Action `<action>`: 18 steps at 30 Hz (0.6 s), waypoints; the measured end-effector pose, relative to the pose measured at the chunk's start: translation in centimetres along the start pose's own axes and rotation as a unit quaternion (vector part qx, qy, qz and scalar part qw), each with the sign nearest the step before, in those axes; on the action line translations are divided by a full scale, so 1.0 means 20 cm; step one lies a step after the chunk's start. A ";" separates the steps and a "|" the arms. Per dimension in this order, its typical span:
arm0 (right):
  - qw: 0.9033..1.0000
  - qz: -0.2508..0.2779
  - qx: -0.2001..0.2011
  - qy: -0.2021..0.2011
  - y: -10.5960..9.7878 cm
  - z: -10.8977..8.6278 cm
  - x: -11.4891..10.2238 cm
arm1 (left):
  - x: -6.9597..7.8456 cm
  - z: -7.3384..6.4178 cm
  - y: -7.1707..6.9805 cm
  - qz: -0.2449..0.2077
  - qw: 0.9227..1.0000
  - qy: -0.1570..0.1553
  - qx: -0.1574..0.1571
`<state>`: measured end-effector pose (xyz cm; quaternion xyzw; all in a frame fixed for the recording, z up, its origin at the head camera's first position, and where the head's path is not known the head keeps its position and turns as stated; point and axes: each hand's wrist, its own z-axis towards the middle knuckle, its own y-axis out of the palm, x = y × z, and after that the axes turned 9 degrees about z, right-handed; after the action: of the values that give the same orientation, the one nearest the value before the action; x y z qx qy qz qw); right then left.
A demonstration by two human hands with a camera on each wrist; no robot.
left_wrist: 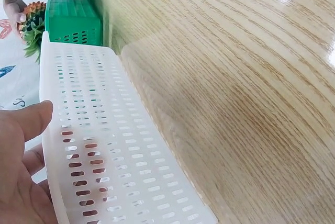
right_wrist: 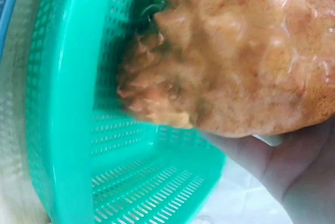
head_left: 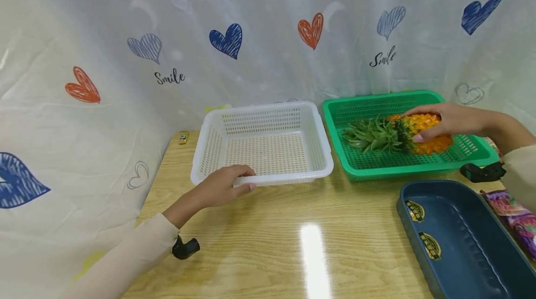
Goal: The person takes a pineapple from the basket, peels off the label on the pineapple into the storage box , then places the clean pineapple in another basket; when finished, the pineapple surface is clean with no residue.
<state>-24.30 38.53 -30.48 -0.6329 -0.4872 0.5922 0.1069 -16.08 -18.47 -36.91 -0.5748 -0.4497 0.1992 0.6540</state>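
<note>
My right hand grips an orange-yellow pineapple around its body, over the green basket. Its leafy green crown points left in the head view. Close up in the right wrist view, the pineapple's bumpy skin fills the upper right, with the green basket wall beside it. My left hand holds the front rim of a white basket, fingers inside and thumb outside. In the left wrist view the thumb lies at that rim, and some fingers show through the slots.
A dark blue tray stands at the front right, with a colourful packet beyond it. A tiny yellow packet lies at the table's back left. Behind the baskets hangs a white curtain printed with hearts.
</note>
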 end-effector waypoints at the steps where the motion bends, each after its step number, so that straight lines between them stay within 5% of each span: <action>1: 1.000 0.003 -0.006 0.002 0.00 0.00 0.01 | 0.00 0.00 0.00 0.000 1.000 0.000 0.001; 10: 0.997 0.046 -0.062 0.029 0.00 0.06 0.05 | 0.00 0.00 0.00 -0.002 1.000 0.000 -0.003; 18: 0.995 0.026 -0.086 0.036 0.02 0.10 0.06 | -0.01 0.01 0.00 0.001 1.000 0.004 -0.003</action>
<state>-25.96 38.37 -32.09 -0.6732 -0.5154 0.5275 0.0542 -16.26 -18.52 -36.92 -0.5780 -0.4467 0.1961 0.6541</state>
